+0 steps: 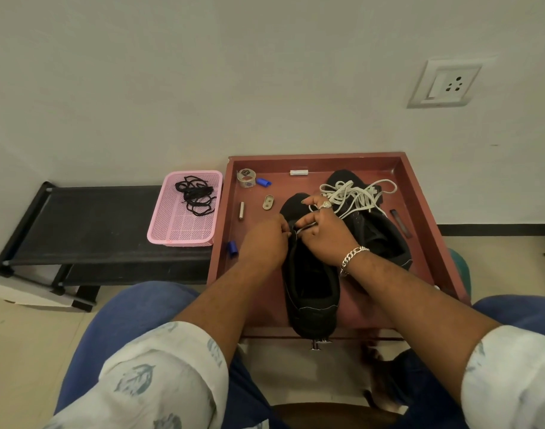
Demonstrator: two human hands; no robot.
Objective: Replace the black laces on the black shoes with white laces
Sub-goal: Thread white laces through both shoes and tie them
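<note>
Sleeves [159, 382] and knees fill the bottom of the frame; above them, at centre, both hands meet over the near shoe [311, 289]. The left hand [265, 239] is clenched at the eyelets, though what it pinches is hidden; the right hand [323, 233] pinches a white lace [354, 196]. The shoe's long axis runs up the frame, toe away. The lace's slack lies upper right on the far shoe [382, 239]; black laces [195, 193] sit in the basket [184, 230], upper left
</note>
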